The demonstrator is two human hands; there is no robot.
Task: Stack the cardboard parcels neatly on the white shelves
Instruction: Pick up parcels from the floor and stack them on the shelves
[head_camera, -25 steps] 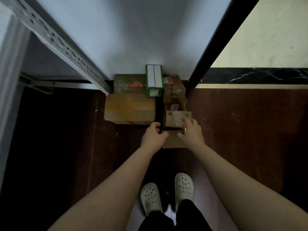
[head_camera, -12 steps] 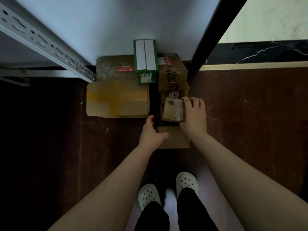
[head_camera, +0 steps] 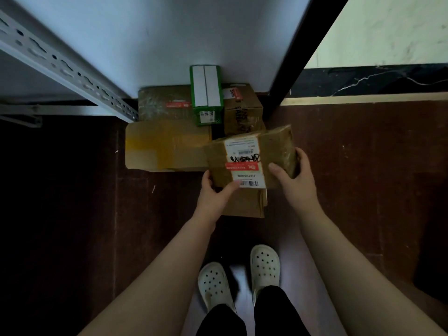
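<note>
Both hands are clamped on one cardboard parcel (head_camera: pixel 249 158), held clear above the heap on the dark floor (head_camera: pixel 363 166). The left hand (head_camera: pixel 213 195) pinches the near left corner, thumb over the top face and fingers tucked beneath; the right hand (head_camera: pixel 297 180) wraps the right end, thumb lying on top and fingers curled round the far side. Gripping opposite ends like this keeps the box from swinging, and it leaves the white shipping label (head_camera: pixel 243 161) facing up and readable. The parcel sits tilted, its right end further off and slightly raised, which looks like the natural result of lifting it out at an angle.

Beneath it lies a flat brown parcel (head_camera: pixel 247 204), partly hidden by the held box. To the left is a wide parcel with yellow tape (head_camera: pixel 164 149), and beyond that a darker wrapped parcel (head_camera: pixel 162 103) pushed against the wall. A green box (head_camera: pixel 206 93) rests on top of the far pile, just beside a smaller brown parcel with black scrawl (head_camera: pixel 242 110). They seem to be piled on the floor at the foot of the white shelf unit (head_camera: pixel 157 40), close to its slotted metal upright (head_camera: pixel 65 69), ready to be picked one by one.

The held parcel is not yet on a shelf, so the step in hand is judged to be the lift and carry; the rest of the heap is untouched, and the task seems early. The next move will likely call for levelling the box before it is set down
</note>
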